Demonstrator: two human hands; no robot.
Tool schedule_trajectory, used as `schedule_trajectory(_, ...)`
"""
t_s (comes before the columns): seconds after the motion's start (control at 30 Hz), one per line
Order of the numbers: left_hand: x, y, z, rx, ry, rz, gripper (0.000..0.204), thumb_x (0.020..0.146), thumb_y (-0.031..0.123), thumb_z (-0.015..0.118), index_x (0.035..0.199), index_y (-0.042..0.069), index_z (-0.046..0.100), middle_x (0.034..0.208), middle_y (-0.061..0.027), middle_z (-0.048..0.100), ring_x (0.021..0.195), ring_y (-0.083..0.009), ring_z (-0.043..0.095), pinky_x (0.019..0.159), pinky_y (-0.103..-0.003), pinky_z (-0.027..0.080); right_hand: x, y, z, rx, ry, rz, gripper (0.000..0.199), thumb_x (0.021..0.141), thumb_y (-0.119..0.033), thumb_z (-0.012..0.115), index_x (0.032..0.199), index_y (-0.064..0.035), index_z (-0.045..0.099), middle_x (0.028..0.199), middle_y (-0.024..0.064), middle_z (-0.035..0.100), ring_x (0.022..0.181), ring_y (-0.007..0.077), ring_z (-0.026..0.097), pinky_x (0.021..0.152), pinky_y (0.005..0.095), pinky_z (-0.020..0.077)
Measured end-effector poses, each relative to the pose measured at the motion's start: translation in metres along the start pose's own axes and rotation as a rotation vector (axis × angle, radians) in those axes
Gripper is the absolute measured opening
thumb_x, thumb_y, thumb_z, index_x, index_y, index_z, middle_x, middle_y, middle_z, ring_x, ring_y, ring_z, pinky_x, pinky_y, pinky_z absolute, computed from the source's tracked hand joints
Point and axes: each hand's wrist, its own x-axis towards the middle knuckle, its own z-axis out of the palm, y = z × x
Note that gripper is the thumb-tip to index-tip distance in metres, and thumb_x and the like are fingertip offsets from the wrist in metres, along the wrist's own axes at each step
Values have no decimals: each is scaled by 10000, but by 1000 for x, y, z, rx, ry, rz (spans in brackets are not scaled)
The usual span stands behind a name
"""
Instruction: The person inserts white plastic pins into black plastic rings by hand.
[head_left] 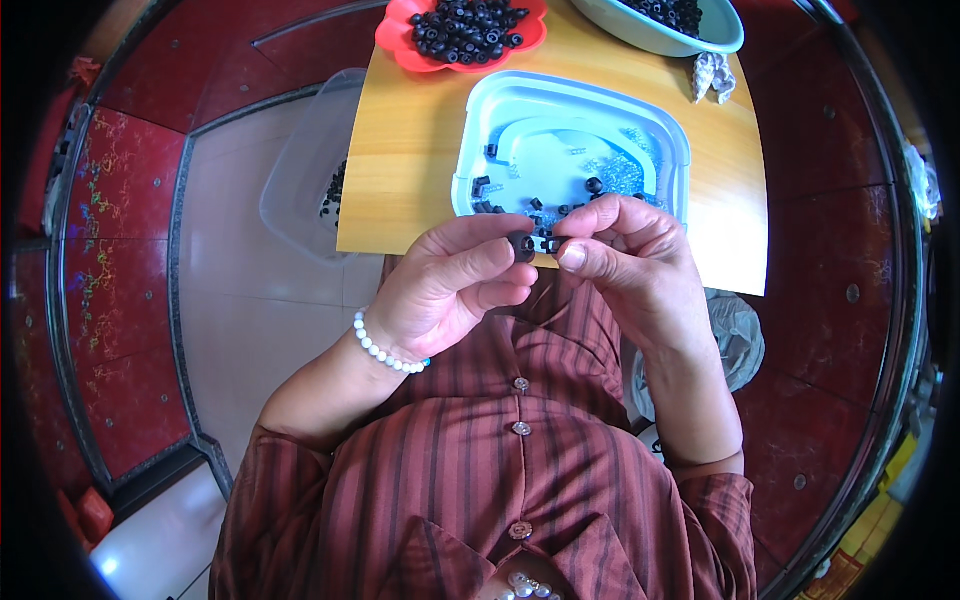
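Both hands meet over the near edge of the table, in front of a light blue tray (pixel 478 130). Between the thumb and fingers of my left hand (pixel 450 270) is a round black plastic cap (pixel 521 246), its hollow side turned to the right. My right hand (pixel 635 265) pinches a small black plastic piece (pixel 549 245), close to the cap; whether the two touch I cannot tell. Inside the tray lie several loose black pieces (pixel 594 185) and a scatter of small clear springs (pixel 622 172).
A red flower-shaped bowl (pixel 398 42) heaped with black caps stands at the far left of the wooden table (pixel 400 150). A pale green basin (pixel 640 42) of black pieces is far right, near crumpled wrapping (pixel 713 78). A clear plastic bin (pixel 300 190) stands left, below the tabletop.
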Motion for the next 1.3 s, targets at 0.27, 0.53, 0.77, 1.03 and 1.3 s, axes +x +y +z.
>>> schedule_trajectory(0.27, 0, 1, 1, 36, 2, 12, 269, 880, 40, 587, 1146, 3, 584, 1001, -134, 655, 876, -209, 671, 773, -280, 574, 0, -2, 4, -181, -3, -14, 107, 794, -10, 692, 894, 10, 660, 791, 48, 657, 667, 82, 597, 573, 204, 479)
schedule_trajectory(0.53, -3, 1, 1, 178, 42, 57, 251, 876, 41, 592, 1123, -1, 591, 1001, -144, 652, 858, -205, 673, 764, -321, 581, 0, -6, 9, -97, -55, -2, 102, 793, 26, 678, 885, 51, 643, 805, 94, 657, 719, 138, 636, 646, 245, 529)
schedule_trajectory(0.77, -2, -5, -1, 251, -18, 162, 224, 831, 32, 652, 1051, -7, 630, 1008, -127, 651, 890, -199, 656, 793, -285, 553, 3, 9, -5, 188, -187, 148, 144, 793, 30, 672, 927, 40, 622, 844, 114, 656, 756, 178, 643, 684, 282, 530)
schedule_trajectory(1.03, 9, -13, -9, 638, -157, 504, 224, 797, 85, 693, 1011, 28, 659, 1114, -133, 606, 1131, -236, 541, 919, -324, 472, 1, 29, -13, 407, -206, 401, 262, 778, -5, 696, 1032, 22, 636, 887, 95, 659, 754, 158, 631, 673, 274, 527)
schedule_trajectory(1.3, 3, -16, -2, 612, -169, 484, 263, 792, 193, 699, 1025, 78, 660, 1047, -110, 648, 1082, -296, 574, 998, -436, 414, -1, 45, -9, 578, -292, 367, 168, 780, -26, 700, 940, 20, 680, 861, 102, 664, 752, 166, 641, 698, 270, 534)
